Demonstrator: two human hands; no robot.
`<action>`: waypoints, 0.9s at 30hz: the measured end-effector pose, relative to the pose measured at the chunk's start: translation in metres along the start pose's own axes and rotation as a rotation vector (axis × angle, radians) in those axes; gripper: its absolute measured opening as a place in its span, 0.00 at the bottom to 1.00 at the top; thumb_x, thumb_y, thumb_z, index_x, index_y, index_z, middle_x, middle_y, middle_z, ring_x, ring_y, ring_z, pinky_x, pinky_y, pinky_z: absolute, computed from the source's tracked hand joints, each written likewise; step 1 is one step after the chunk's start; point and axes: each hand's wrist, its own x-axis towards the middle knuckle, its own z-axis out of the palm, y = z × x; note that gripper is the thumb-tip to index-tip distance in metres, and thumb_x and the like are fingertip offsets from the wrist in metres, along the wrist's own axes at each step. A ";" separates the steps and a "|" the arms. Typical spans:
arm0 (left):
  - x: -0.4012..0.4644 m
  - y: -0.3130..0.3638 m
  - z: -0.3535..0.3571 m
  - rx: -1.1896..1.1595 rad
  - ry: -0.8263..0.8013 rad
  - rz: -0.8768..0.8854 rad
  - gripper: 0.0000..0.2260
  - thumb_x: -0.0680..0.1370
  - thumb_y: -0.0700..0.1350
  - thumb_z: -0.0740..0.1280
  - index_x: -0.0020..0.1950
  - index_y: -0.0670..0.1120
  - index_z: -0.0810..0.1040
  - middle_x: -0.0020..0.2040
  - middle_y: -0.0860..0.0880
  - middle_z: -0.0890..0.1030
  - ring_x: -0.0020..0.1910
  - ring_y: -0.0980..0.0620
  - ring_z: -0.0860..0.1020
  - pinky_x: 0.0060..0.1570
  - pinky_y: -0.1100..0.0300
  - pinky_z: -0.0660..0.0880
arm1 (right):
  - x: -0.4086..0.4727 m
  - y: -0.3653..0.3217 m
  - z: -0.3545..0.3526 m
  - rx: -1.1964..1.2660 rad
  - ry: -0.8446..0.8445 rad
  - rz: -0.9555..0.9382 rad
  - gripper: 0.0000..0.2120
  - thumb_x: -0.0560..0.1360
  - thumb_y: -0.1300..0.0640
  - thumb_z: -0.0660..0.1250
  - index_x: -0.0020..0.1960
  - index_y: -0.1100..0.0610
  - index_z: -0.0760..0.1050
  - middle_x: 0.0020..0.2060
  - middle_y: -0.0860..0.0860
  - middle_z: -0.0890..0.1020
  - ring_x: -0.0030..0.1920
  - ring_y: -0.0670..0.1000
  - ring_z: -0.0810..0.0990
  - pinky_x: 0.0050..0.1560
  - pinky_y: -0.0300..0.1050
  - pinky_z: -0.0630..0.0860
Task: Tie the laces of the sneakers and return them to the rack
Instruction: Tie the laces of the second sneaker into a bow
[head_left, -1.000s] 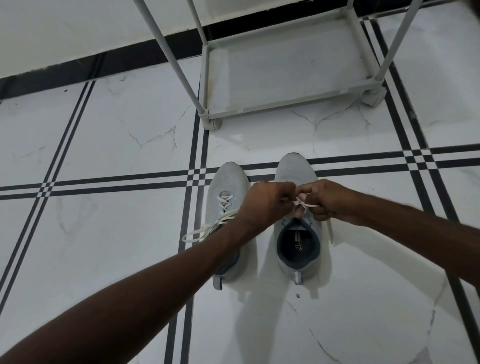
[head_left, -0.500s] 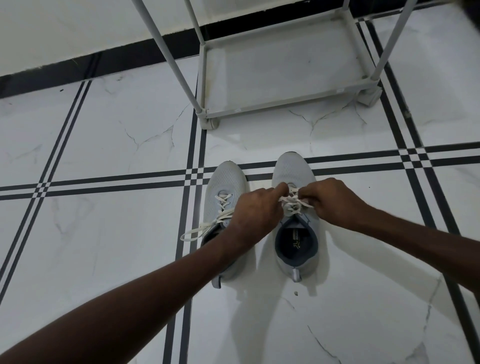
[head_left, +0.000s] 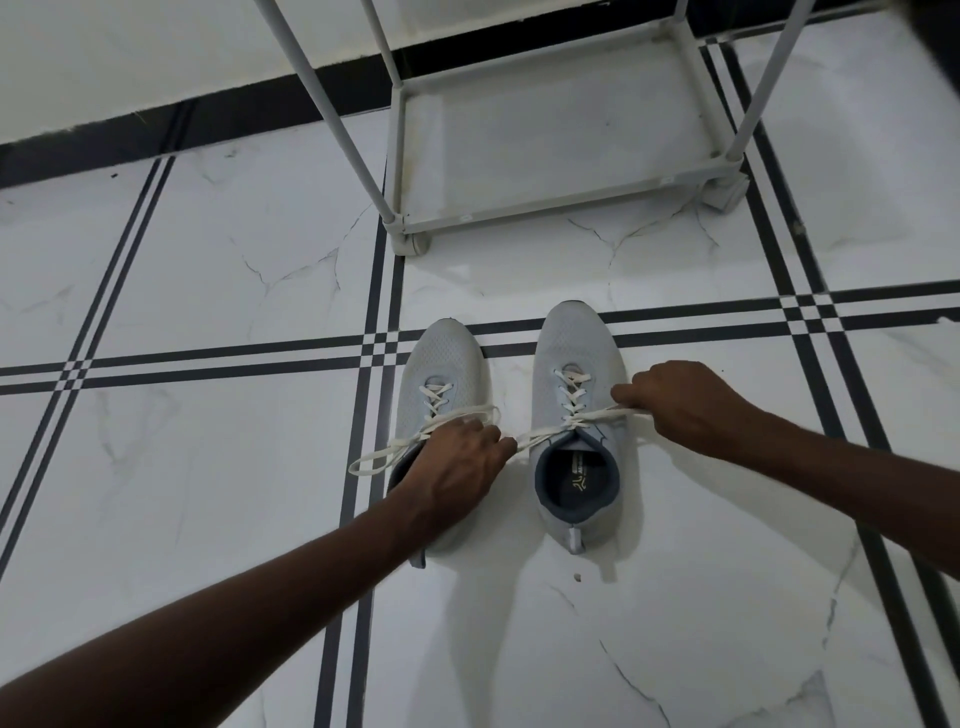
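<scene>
Since the half-second before: hands drawn apart, lace ends pulled out sideways into a taut line.

Nearest, left hand (head_left: 457, 467) lying over the left sneaker (head_left: 441, 415), fingers pinched on one lace end (head_left: 540, 439); right hand (head_left: 680, 405) just right of the right sneaker (head_left: 576, 415), closed on the other end. Both sneakers side by side on the tiled floor (head_left: 208, 493), toes toward the rack (head_left: 561, 208) near the floor's far edge by the wall. Left sneaker's laces (head_left: 421, 441) loose. Best done with even pull on both ends, low and level, to seat the first crossing snug before forming loops.
</scene>
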 end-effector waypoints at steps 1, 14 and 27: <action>0.000 0.000 0.001 0.000 -0.008 -0.002 0.10 0.74 0.42 0.60 0.44 0.48 0.81 0.34 0.48 0.79 0.33 0.46 0.78 0.30 0.57 0.70 | -0.001 0.002 0.001 -0.046 0.022 -0.032 0.15 0.61 0.70 0.64 0.43 0.54 0.77 0.28 0.54 0.78 0.28 0.58 0.76 0.30 0.43 0.60; 0.001 -0.015 -0.004 -0.243 -0.022 -0.167 0.17 0.76 0.36 0.57 0.55 0.47 0.83 0.45 0.46 0.84 0.44 0.44 0.80 0.42 0.52 0.77 | -0.003 0.000 0.004 -0.062 0.000 -0.017 0.14 0.66 0.67 0.57 0.45 0.57 0.78 0.32 0.55 0.78 0.31 0.58 0.75 0.31 0.45 0.61; 0.047 0.033 -0.014 -0.370 0.065 -0.263 0.22 0.77 0.55 0.65 0.67 0.44 0.73 0.63 0.43 0.76 0.61 0.44 0.73 0.58 0.48 0.73 | 0.002 -0.029 -0.001 0.126 0.124 0.027 0.16 0.69 0.56 0.63 0.55 0.59 0.73 0.46 0.56 0.77 0.44 0.57 0.73 0.42 0.53 0.74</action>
